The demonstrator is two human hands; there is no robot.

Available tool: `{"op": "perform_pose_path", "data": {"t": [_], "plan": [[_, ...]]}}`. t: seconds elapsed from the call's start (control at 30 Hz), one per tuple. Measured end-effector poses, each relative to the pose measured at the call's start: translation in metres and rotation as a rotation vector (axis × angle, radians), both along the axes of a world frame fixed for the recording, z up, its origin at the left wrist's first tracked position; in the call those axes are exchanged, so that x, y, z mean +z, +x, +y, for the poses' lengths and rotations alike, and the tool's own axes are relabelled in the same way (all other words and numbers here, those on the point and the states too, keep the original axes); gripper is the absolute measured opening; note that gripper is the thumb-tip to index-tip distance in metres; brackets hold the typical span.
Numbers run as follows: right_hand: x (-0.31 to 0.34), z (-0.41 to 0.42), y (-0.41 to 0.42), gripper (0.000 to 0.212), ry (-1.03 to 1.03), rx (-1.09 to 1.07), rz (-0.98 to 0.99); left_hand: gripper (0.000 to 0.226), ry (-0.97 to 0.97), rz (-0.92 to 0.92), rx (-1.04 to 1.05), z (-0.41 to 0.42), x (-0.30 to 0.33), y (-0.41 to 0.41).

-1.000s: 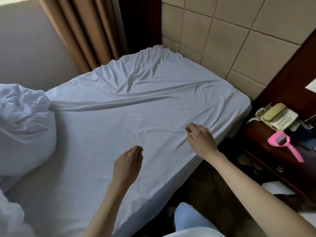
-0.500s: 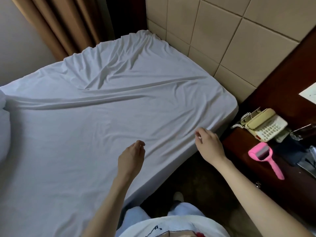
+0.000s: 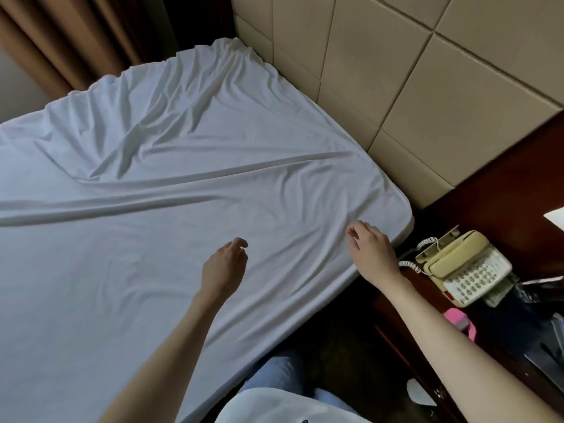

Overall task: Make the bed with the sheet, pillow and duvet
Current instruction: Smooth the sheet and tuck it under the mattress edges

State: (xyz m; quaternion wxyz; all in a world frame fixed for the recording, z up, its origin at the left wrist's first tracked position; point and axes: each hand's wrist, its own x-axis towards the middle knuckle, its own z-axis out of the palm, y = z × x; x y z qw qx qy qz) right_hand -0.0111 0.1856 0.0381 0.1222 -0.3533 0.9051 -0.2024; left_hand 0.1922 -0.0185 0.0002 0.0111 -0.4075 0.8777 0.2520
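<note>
A wrinkled white sheet (image 3: 189, 190) is seen spread across the bed, over whose near edge both hands are held with fingers loosely curled and nothing grasped, the left hand (image 3: 224, 267) above mid-sheet, the right hand (image 3: 374, 251) near the corner beside a cream telephone (image 3: 464, 267).

Bed (image 3: 407, 216): white sheet (image 3: 152, 254) spread over whole top, wrinkled toward far corner, long creases running from left edge toward right corner.

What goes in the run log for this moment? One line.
sheet: spread, creased | left hand: above sheet, holds nothing | right hand: near bed corner, holds nothing | pillow, duvet: out of view
</note>
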Motion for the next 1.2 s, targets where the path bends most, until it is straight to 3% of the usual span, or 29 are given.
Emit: {"op": "perform_pose_path", "data": {"t": [0.23, 0.63, 0.97, 1.1, 1.2], "plan": [[-0.015, -0.060, -0.106, 0.013, 0.071, 0.034, -0.006, 0.030, 0.018, -0.084, -0.062, -0.061, -0.027, -0.124], [-0.076, -0.200, -0.284, 0.017, 0.191, 0.233, -0.015, 0.031, -0.130, -0.215, -0.087, -0.193, -0.084, -0.275], [-0.181, -0.291, -0.376, 0.030, 0.332, 0.272, -0.106, 0.071, -0.129, -0.543, -0.364, -0.282, -0.155, -0.355], [-0.223, -0.294, -0.378, 0.044, 0.413, 0.359, -0.143, 0.067, -0.070, -0.385, -0.303, -0.290, -0.183, -0.347], [-0.240, -0.290, -0.374, 0.034, 0.297, 0.289, -0.098, 0.047, -0.080, -0.228, -0.223, -0.291, -0.197, -0.342]]}}
